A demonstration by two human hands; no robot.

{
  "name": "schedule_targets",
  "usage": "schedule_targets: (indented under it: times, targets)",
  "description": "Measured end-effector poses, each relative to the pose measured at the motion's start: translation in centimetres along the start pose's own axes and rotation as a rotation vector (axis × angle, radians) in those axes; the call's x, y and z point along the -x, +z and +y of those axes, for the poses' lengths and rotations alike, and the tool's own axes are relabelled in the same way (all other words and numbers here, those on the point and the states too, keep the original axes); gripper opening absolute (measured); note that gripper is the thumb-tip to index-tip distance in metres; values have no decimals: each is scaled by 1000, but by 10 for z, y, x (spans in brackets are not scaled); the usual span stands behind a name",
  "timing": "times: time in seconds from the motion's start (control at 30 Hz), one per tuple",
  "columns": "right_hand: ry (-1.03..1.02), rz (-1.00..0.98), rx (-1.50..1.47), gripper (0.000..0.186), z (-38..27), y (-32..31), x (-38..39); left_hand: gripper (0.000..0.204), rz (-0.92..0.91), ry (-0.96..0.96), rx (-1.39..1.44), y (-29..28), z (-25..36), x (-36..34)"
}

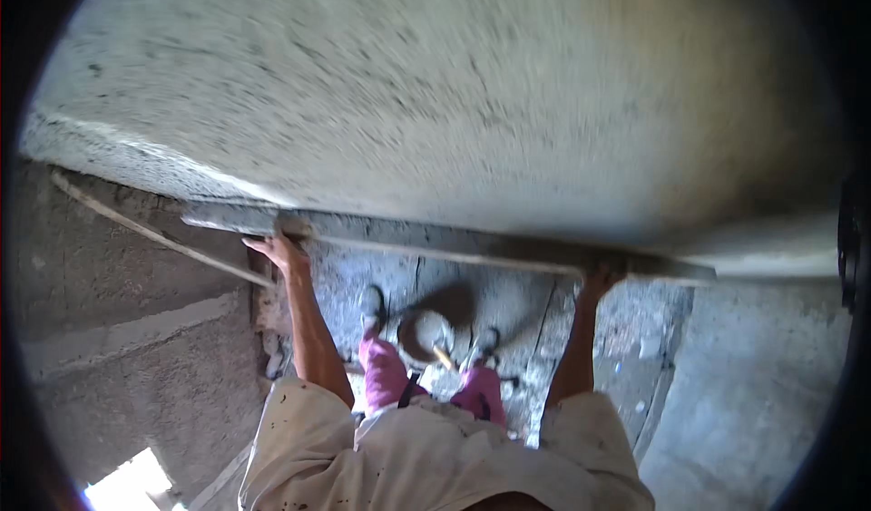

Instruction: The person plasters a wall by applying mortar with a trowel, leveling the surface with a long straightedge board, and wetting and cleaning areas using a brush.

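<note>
A long, straight plasterer's straightedge [445,253] lies across the rough grey wall [435,103], its length running left to right and sloping slightly down to the right. Near its left end my left hand [287,252] is closed on it, with one finger sticking out to the side. My right hand [602,281] grips it close to the right end, and the fingers there are partly hidden in shadow. Both arms are stretched out far apart. The straightedge seems to touch the wall, though the contact line is hard to make out.
Between my shoes stands a round container [419,334], with a wooden-handled tool [443,357] by its rim. A thin pole [163,239] leans at the left. A grey side wall [753,375] rises at the right. Bright light enters through an opening [132,486] at lower left.
</note>
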State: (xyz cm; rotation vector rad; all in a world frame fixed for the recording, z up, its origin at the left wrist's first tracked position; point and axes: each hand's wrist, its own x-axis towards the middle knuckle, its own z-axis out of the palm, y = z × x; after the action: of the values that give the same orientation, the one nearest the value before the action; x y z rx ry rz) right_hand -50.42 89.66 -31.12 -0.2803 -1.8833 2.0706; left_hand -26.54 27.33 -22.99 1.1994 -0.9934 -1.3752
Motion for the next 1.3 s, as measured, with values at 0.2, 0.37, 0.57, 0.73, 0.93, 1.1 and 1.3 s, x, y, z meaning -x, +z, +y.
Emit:
schedule_targets:
  times: [0.2,0.37,0.57,0.73,0.93,1.1,1.3]
  targets:
    - [466,13,-32,63,-12,44,108,73,-97,147,-79,-47,120,15]
    - [903,-73,9,55,-17,59,222,68,-155,224,197,-90,254,12]
    - [1142,-472,-47,48,-12,112,308,61,70,465,30,-83,404,22]
    - [1284,-997,65,74,-89,182,363,52,130,634,97,-96,531,54]
    - [1063,-876,447,72,-9,164,321,45,215,808,79,-110,566,-33]
    - [1051,-500,426,73,18,93,311,42,154,1328,-359,-156,522,-177]
    - [979,-540,471,74,-2,76,341,54,216,1161,-378,-116,435,-292]
